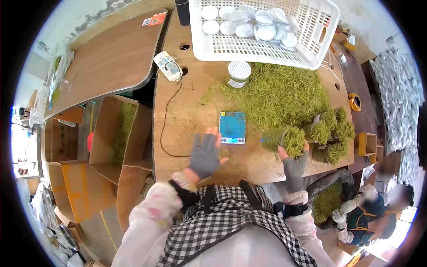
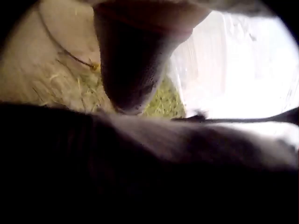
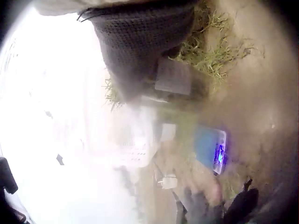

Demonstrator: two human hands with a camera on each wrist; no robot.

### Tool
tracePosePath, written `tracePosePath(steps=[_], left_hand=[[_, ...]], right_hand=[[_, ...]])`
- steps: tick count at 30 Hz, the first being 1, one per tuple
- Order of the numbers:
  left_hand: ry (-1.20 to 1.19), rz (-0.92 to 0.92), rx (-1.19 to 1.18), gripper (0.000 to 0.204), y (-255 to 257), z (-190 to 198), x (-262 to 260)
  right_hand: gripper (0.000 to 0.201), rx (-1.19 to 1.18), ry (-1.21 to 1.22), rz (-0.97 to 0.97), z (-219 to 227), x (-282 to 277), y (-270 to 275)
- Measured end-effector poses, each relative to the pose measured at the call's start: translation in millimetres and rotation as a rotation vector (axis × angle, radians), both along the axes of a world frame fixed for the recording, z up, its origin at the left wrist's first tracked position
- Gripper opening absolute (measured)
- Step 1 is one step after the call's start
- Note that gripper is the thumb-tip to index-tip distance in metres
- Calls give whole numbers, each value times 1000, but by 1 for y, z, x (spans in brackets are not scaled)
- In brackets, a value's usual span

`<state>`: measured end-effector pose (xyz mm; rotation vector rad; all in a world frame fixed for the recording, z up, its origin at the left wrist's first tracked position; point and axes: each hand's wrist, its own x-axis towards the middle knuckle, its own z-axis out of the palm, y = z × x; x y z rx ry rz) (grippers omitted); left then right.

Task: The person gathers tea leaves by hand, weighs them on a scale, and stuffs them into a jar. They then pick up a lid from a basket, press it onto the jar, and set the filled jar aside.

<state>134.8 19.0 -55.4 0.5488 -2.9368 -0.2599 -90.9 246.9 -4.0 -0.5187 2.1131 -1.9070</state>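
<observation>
My right hand (image 1: 294,170), in a grey fingerless glove, grips a clear jar (image 1: 270,139) lying tipped on its side, green dried leaves (image 1: 294,141) bulging from its mouth. The right wrist view shows a pale label (image 3: 173,77) on this jar. Left of it sits a blue digital scale (image 1: 232,126) with a lit display. Gloved and spread, my left hand (image 1: 205,156) hovers by the scale's near left corner, holding nothing. Several more filled jars (image 1: 321,130) stand close right of the gripped one. The left wrist view is mostly dark and blurred.
A large heap of green leaves (image 1: 284,95) covers the table's far right. Behind it stands a white basket (image 1: 262,54) with round lids. A lidded jar (image 1: 239,74), a power strip (image 1: 168,66) and its cable lie farther left. Another person (image 1: 367,216) works at lower right.
</observation>
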Motion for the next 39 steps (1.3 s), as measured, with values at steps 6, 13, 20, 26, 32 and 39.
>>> tracePosePath(steps=[6, 13, 20, 26, 32, 39], left_hand=[[-203, -285, -13, 94, 32, -40, -65], [63, 19, 214, 89, 37, -41, -108], [22, -247, 223, 78, 40, -18, -121], [152, 3, 256, 56, 6, -10, -35], [249, 345, 280, 47, -24, -7, 58], [293, 522, 388, 49, -12, -7, 99]], right_hand=[[93, 173, 142, -20, 3, 5, 33], [84, 228, 91, -106, 14, 1, 46], [88, 107, 97, 29, 12, -7, 0], [93, 30, 105, 221, -14, 7, -76], [101, 284, 383, 338, -35, 20, -126], [114, 288, 400, 298, -24, 18, -113]])
